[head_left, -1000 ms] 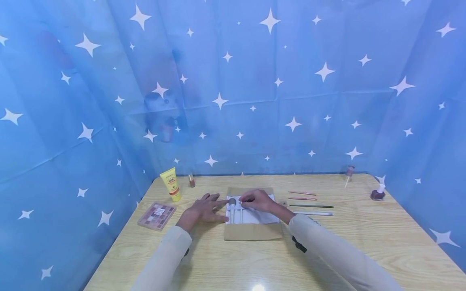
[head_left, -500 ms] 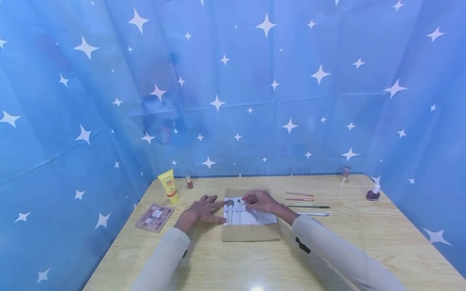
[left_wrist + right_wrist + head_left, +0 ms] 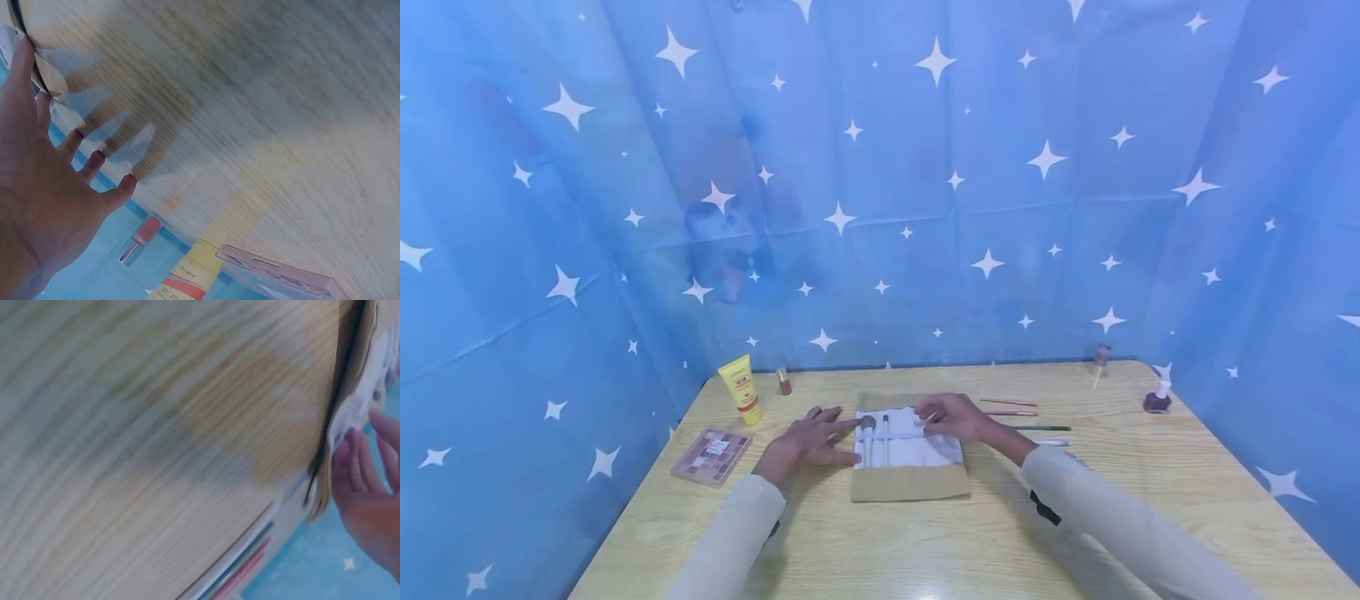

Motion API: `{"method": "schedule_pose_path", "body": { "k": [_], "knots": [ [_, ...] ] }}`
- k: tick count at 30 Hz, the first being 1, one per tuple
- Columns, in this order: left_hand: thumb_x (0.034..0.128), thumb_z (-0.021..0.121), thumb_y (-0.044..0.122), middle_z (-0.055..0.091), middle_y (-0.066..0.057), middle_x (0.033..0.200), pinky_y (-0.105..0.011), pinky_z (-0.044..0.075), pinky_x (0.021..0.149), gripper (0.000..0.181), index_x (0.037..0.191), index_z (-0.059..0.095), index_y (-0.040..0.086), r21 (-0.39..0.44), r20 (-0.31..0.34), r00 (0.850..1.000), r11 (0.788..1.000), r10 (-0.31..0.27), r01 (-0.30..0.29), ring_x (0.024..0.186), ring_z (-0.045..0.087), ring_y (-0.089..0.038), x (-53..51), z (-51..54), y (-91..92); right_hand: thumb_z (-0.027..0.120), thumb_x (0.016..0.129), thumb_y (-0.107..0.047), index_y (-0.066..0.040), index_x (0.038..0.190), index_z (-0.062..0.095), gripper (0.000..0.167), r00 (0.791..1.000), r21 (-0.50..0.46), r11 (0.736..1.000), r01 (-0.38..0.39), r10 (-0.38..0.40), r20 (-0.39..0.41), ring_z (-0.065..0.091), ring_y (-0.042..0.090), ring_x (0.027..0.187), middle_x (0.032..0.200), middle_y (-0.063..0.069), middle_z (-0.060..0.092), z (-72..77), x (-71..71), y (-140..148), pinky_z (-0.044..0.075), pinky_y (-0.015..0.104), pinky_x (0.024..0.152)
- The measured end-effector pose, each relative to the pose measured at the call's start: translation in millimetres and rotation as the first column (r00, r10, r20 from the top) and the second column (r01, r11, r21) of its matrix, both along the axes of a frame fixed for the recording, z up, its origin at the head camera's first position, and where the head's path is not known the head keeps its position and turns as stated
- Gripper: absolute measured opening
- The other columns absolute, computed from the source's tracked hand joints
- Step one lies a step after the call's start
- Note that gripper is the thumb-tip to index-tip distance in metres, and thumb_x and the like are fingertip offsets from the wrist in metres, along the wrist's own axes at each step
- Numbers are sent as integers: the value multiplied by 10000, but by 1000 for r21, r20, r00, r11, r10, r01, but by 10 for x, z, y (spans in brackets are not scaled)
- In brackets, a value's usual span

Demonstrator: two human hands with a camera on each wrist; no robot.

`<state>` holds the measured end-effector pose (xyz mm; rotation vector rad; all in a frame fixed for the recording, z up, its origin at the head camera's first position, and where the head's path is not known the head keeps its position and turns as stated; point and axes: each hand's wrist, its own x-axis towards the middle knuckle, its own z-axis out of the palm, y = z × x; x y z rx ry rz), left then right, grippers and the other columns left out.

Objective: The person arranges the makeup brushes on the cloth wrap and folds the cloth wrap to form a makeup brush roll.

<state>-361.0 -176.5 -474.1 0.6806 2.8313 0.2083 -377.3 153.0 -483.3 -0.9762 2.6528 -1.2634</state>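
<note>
An unfolded brush roll (image 3: 910, 483), tan outside with a white lining, lies flat on the table. Two makeup brushes stand side by side in its left slots: a fluffy grey-headed brush (image 3: 868, 423) and a slimmer small-headed brush (image 3: 886, 433). My left hand (image 3: 815, 437) is spread on the table, thumb and index fingertips touching the roll's left edge; the left wrist view shows this hand (image 3: 50, 200) from behind. Over the lining's right half is my right hand (image 3: 953, 417), fingers loosely bent. In the right wrist view that hand (image 3: 369, 494) has nothing visible between thumb and fingers.
Right of the roll lie two pinkish sticks (image 3: 1011, 413), a dark green one (image 3: 1045, 428) and a white one (image 3: 1054, 442). A palette (image 3: 712, 457), yellow tube (image 3: 741, 390) and small lip-colour tube (image 3: 784, 382) are left. A dark bottle (image 3: 1157, 402) stands far right.
My right hand has let go of the slimmer brush and shifted right across the lining, leaving it in its slot. The left hand stays at the roll's edge. The head view has shifted slightly.
</note>
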Motion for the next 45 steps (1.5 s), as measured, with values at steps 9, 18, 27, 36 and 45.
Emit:
{"method": "schedule_pose_path", "body": {
  "k": [9, 18, 27, 36, 45],
  "knots": [
    [914, 595, 740, 252, -114, 1707, -718, 238, 1189, 838, 1617, 377, 339, 2, 4, 1000, 1000, -7, 7, 1558, 190, -446, -4, -6, -4, 713, 928, 52, 117, 1199, 671, 282, 999, 4, 1000, 29, -29, -33, 740, 421, 982, 1118, 301, 722, 89, 108, 368, 636, 411, 835],
    [909, 595, 746, 246, -103, 1712, -725, 217, 1193, 833, 1615, 374, 363, 16, 17, 1000, 1000, -7, 7, 1564, 172, -441, -7, 3, -7, 739, 919, 37, 74, 1163, 696, 250, 996, -5, 999, 51, -51, -69, 743, 420, 960, 1109, 320, 712, 192, 225, 790, 636, 370, 827],
    [901, 595, 757, 252, -108, 1709, -723, 216, 1194, 840, 1609, 391, 355, 18, 19, 1000, 1000, -7, 6, 1563, 174, -443, -18, -10, -15, 753, 924, 15, 70, 1170, 693, 259, 993, 18, 999, 41, -39, -110, 737, 433, 961, 1114, 287, 718, 365, 395, 1177, 642, 331, 799],
    [906, 598, 749, 256, -111, 1707, -713, 234, 1194, 837, 1610, 393, 346, 19, 13, 1000, 1000, -10, 9, 1561, 184, -443, -6, -11, -16, 764, 914, 16, 61, 1144, 706, 242, 991, 61, 997, 51, -43, -127, 746, 380, 924, 1072, 265, 724, 366, 520, 1569, 647, 369, 771],
    [901, 602, 752, 259, -108, 1706, -716, 244, 1188, 836, 1605, 400, 350, 20, 12, 1000, 1000, -6, 6, 1559, 188, -442, -10, -8, -11, 782, 880, 43, 93, 1070, 715, 208, 971, 99, 994, 49, -24, -238, 759, 294, 825, 954, 222, 753, 161, 616, 2034, 646, 369, 698]
  ]
}}
